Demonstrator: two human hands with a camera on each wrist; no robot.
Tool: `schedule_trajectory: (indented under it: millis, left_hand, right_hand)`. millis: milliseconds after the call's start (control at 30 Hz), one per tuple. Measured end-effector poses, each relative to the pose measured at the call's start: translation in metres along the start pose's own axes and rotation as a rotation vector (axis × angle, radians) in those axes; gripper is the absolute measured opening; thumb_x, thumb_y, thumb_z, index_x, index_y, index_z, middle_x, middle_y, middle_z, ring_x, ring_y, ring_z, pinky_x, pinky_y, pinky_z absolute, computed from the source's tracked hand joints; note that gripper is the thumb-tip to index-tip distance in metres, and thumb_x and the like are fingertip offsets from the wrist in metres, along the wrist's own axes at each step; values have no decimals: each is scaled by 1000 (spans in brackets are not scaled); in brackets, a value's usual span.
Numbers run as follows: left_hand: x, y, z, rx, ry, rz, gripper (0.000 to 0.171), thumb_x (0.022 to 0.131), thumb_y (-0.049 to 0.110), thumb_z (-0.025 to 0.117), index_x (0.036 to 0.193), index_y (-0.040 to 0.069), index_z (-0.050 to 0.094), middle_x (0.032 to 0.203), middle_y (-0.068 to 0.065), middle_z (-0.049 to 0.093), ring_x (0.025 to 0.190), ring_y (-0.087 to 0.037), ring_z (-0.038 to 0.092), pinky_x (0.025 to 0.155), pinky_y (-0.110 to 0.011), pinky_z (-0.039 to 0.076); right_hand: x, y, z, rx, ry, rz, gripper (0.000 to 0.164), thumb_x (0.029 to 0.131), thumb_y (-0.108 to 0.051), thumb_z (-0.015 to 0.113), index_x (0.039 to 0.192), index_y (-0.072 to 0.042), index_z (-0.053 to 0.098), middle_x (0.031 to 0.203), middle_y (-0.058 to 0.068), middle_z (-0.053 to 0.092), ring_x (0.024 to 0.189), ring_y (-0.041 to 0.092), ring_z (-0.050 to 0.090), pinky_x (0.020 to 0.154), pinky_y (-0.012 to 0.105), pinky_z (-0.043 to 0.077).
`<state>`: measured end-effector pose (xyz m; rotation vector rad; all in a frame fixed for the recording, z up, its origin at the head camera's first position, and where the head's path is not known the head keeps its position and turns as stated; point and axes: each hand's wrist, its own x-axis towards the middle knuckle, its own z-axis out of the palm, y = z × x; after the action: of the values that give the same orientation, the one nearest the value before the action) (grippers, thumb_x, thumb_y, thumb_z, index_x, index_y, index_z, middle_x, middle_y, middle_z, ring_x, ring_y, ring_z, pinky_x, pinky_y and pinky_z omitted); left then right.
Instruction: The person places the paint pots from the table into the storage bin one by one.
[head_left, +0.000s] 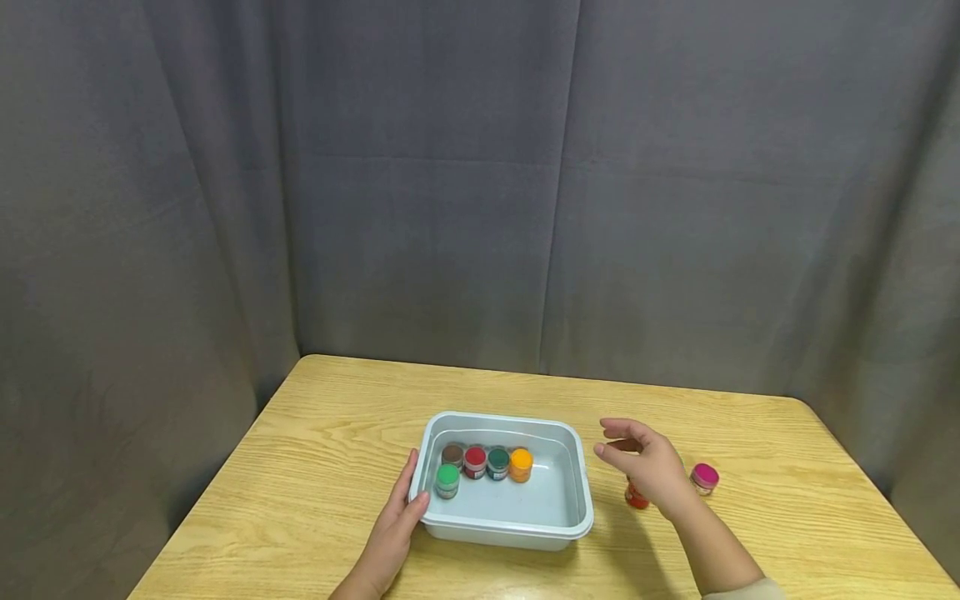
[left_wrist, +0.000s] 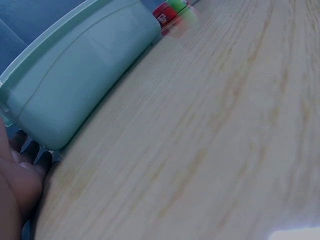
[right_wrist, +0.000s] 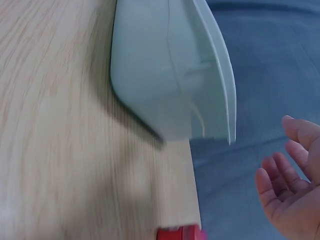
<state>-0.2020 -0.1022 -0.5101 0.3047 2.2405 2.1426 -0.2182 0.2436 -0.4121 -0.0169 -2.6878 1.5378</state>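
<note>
A pale grey-blue plastic basin point(head_left: 517, 527) stands on the table. My left hand point(head_left: 390, 525) holds its left end, with the thumb at the rim and the fingers along the outer wall. Inside, small paint jars with brown point(head_left: 452, 455), red point(head_left: 475, 460), dark green point(head_left: 498, 461) and orange point(head_left: 521, 463) lids form a row, and a light green jar point(head_left: 447, 481) sits in front at the left. My right hand point(head_left: 647, 462) is empty, fingers loosely bent, above the table right of the basin. Below it a red jar point(head_left: 637, 497) is partly hidden.
A magenta-lidded jar point(head_left: 705, 477) stands on the wooden table point(head_left: 337, 433) to the right of my right hand. A green-lidded jar point(left_wrist: 176, 5) shows beside a red one in the left wrist view. Grey curtains point(head_left: 420, 208) hang behind the table and at both sides.
</note>
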Motion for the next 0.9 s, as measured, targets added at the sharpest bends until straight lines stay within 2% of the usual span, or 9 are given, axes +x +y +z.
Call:
schedule_trajectory:
  millis: [133,267,367,567,667,800,833,900]
  left_hand:
    - [0,0,0,6,5,1,62,104,24,43,158,12,15,166,-11,8,152,-37,3,121,-57,6]
    - [0,0,0,12,9,-2,62,104,25,43,158,12,15,166,-10,9,152,-36,4,121,-55,7]
    - [1,0,0,10,5,-1,63,104,25,43,158,12,15,166,-11,8,152,-38,3,121,-57,6]
    - [1,0,0,7,3,5,62,104,24,43,158,11,15,166,-11,7,152,-38,3,121,-58,6]
    - [1,1,0,9,4,1,62,104,24,43,158,11,14,166,-10,8,152,-36,3,121,-55,6]
    - [0,1,0,12,7,-9,63,104,24,43,158,12,15,166,-9,8,153,-34,5,120,-52,6]
    - [0,1,0,11,5,-10,63,104,25,44,158,12,15,166,-9,8,153,-33,4,120,-52,6]
    - [0,0,0,10,3,-8,63,104,24,43,158,11,14,166,-9,8,153,-34,4,120,-53,6]
  right_hand:
    - [-3,11,-10,6,27,22,49,91,-26,70,133,-6,57,127,16,61,103,14,61,81,22,56]
    - [-8,22,-20,-9,35,46,54,92,-32,69,136,-6,53,131,17,58,104,13,59,83,20,55]
    - [-12,30,-27,-41,40,66,58,92,-37,67,139,-7,51,135,17,55,108,14,57,85,21,52]
    - [-18,46,-38,-96,65,103,59,94,-40,64,139,-6,50,136,16,54,113,18,53,90,29,51]
    - [-21,55,-42,-98,71,128,62,95,-41,63,140,-3,47,135,17,54,116,20,54,92,24,52]
    - [-23,66,-45,-82,89,177,64,94,-42,63,141,-1,47,137,19,53,119,24,54,84,10,49]
    - [-23,69,-46,-79,94,190,64,94,-42,63,140,-1,47,138,19,53,121,26,53,83,10,47]
    - [-23,75,-48,-76,102,207,65,94,-42,64,141,0,46,141,21,50,125,30,50,88,16,48]
